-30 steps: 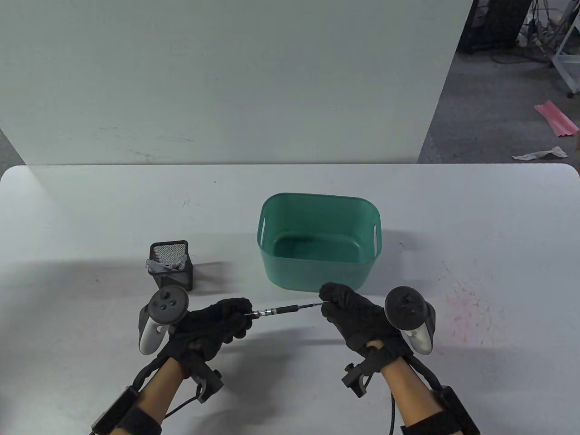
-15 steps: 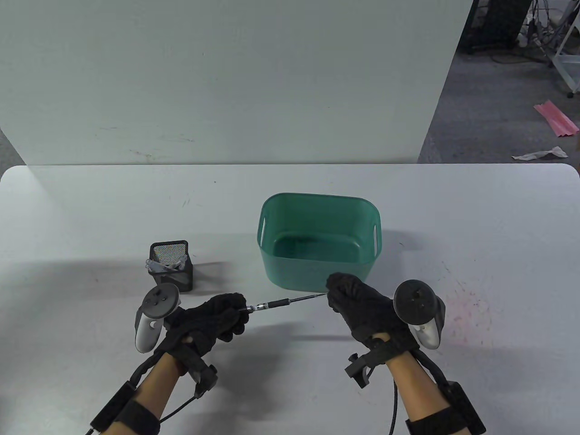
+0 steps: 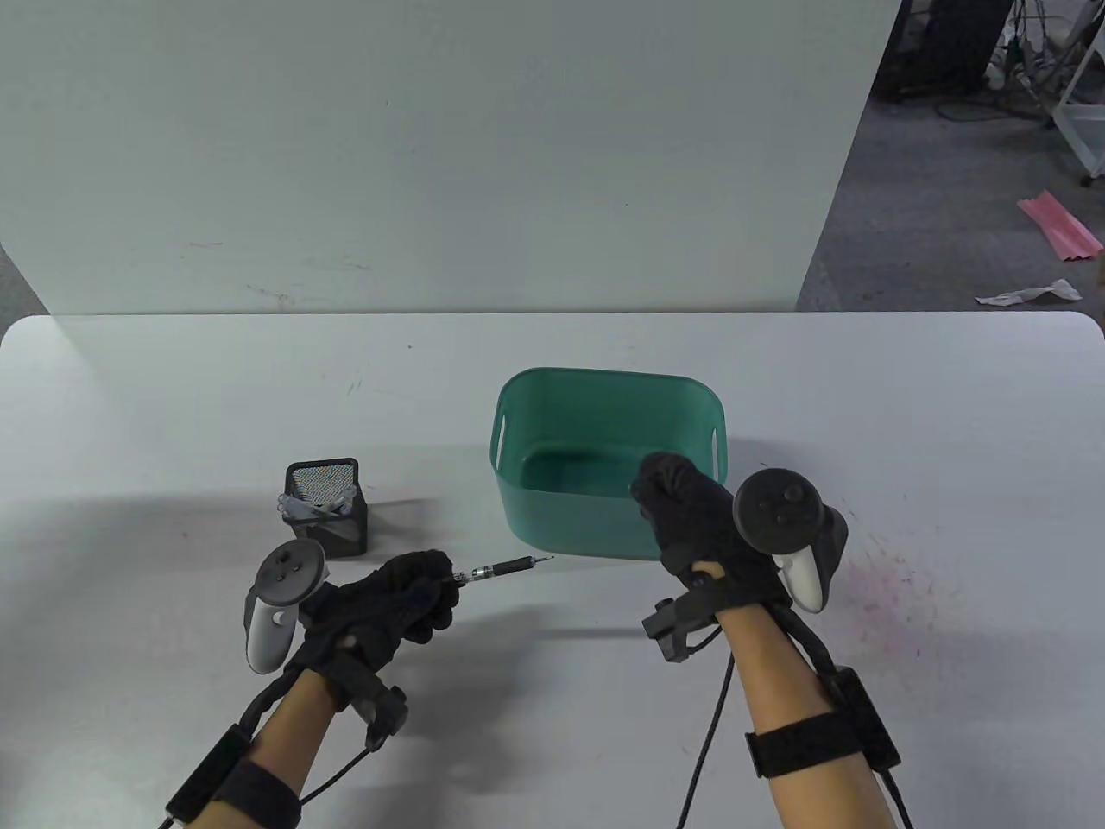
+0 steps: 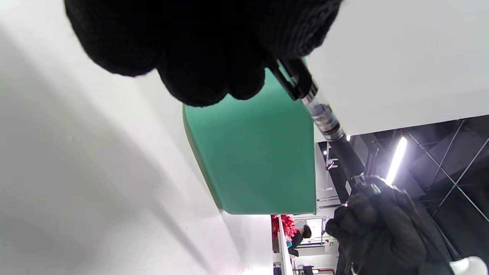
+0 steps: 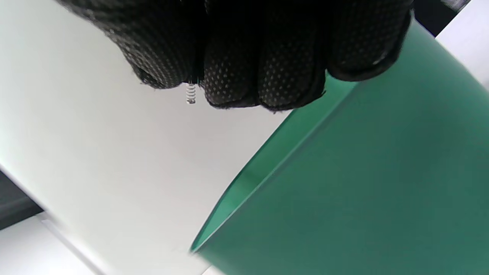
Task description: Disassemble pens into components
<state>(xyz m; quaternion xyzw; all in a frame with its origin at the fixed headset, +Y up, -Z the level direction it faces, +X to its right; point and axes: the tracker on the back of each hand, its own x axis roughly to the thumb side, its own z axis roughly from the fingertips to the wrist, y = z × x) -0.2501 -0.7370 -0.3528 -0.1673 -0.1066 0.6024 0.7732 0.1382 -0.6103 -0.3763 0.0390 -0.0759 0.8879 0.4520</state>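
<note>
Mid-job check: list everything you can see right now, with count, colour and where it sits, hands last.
pen body: one, black grip with clear and metal section, held above the table, tip pointing at the bin.
spring: one, small, metal, sticking out between the right fingers.
bin: one, green, mid-table; no parts visible in the part of its floor that shows.
pen holder: one, black mesh, left of the bin, with pale pieces inside.
table: one, white.
left hand: black glove, grips the pen body.
right hand: black glove, fingers curled on the spring, at the bin's near wall.
</note>
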